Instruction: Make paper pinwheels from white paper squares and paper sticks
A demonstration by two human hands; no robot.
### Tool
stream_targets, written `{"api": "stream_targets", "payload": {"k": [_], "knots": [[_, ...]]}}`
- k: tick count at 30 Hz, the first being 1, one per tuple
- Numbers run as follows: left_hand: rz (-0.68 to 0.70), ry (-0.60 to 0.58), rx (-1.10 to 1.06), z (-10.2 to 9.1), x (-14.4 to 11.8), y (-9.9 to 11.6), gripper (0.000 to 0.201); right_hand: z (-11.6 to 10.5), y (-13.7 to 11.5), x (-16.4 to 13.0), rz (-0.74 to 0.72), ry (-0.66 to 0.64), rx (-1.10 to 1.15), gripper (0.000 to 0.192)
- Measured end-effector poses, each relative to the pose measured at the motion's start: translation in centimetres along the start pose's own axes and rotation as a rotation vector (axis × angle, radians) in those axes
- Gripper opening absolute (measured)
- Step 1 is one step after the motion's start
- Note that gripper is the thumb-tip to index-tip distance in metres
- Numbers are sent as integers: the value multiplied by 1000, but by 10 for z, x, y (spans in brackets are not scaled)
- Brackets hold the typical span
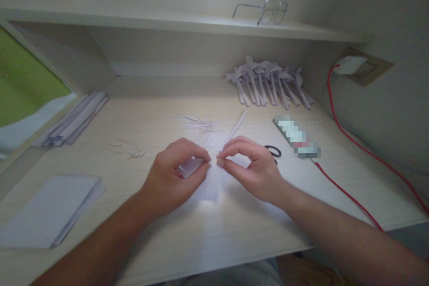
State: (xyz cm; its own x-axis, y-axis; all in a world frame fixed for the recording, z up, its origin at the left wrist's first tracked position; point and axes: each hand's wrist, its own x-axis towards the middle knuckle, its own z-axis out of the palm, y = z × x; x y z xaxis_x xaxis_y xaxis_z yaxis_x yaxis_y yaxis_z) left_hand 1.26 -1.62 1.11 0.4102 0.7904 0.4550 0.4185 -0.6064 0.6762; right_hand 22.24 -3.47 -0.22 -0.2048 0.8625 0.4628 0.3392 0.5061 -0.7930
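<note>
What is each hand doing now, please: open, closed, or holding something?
Left hand: closed, pinching the folded paper piece.
Right hand: closed, pinching the same paper piece at its narrow strip end.

A small piece of white paper [204,178] sits at the middle of the worktop, near its front edge. It is folded and partly rolled: one narrow, tight strip rises from the pinched spot and slants up toward the far right, while a wider flap hangs below, its lower edge resting on the worktop.
</note>
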Motion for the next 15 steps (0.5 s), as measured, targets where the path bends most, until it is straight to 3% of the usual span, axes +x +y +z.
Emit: {"api": "stream_targets", "payload": {"k": [8, 15], "knots": [[79, 14, 72, 2, 1, -4, 7, 2, 2, -2, -105, 18, -128, 11], [140, 60, 138, 2, 1, -9, 8, 3, 2, -1, 79, 6, 13, 11]]}}
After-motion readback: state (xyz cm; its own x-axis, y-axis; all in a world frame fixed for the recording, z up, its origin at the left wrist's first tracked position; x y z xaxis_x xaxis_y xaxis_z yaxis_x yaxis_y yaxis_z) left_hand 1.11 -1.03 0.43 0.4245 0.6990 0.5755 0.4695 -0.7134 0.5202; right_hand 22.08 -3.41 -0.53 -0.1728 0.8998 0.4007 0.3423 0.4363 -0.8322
